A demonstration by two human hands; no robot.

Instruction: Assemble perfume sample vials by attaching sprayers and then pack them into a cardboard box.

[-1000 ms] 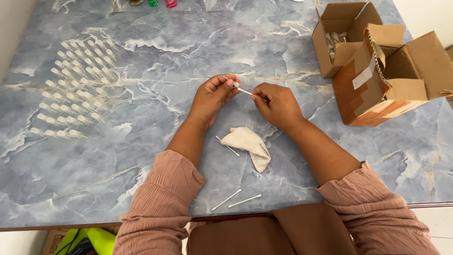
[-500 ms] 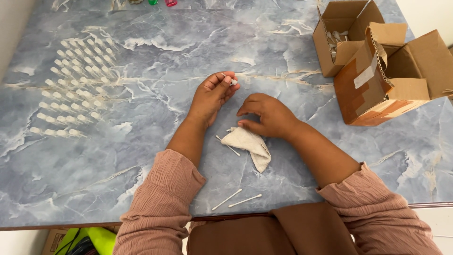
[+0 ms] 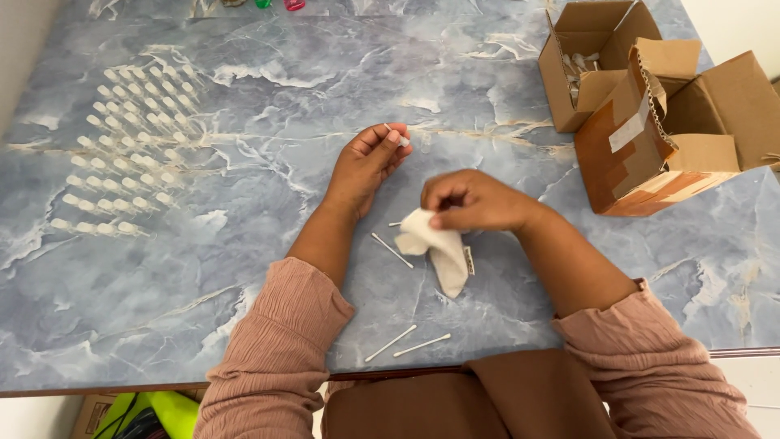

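Small white cloth sits a bit right of the table's middle, toward the near edge. Top end is pinched up by the right hand, fingers closed tight on the fabric. The rest hangs down to the tabletop, long axis running roughly far-to-near, loose end pointing at the near edge and slightly right.

Left hand lies just left of it, further in, palm side up, fingertips pinching a tiny white piece; too small to tell what it is. Hands close but apart.

One cotton swab lies just left of the cloth, slanted. Two more swabs lie by the near edge, side by side, both angled up to the right.

Toward the left edge, rows of small white tube-like pieces laid out in a slanted grid, well apart from the hands. At the far right corner, two open cardboard boxes: the further box w/ some small white items inside, the nearer box w/ flaps up and tape on one side, touching each other.

Surface: blue-grey marble-look table w/ white and tan veins. Below the near edge at left, a neon yellow-green item, partly cut off. Pale wall strip beyond the right edge.
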